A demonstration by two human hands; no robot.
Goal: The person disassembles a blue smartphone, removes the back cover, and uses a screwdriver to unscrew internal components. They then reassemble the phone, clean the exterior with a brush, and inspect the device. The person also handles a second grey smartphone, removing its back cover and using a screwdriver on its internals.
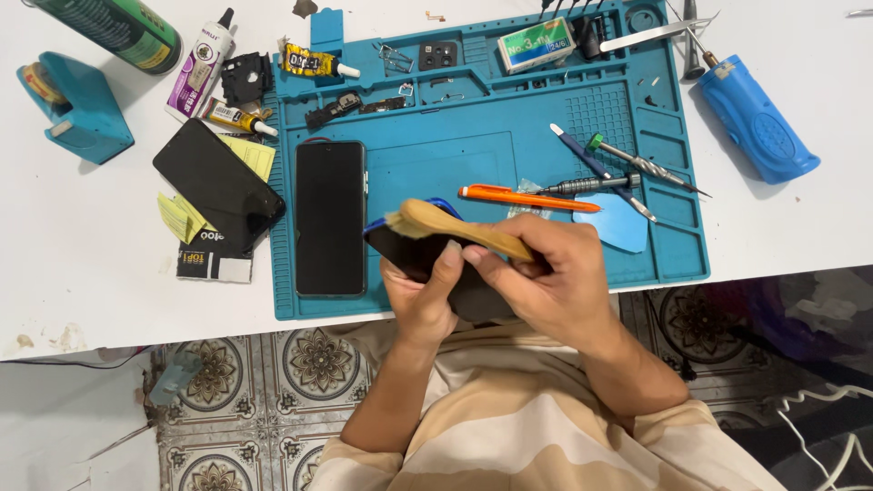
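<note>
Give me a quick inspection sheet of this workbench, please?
Surface: white table with blue mat.
Job's things: dark phone in left hand; wooden brush in right hand, over the phone.
Clutter: second phone on mat, third off it; orange pen, screwdrivers, glue tubes, blue tool.
Hands: both closed, gripping.
Cables: white cable on floor.
Surroundings: patterned tile floor.

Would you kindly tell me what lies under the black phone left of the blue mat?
Yellow papers and a printed packet poke out beneath the black phone; their covered parts cannot be seen.
</note>
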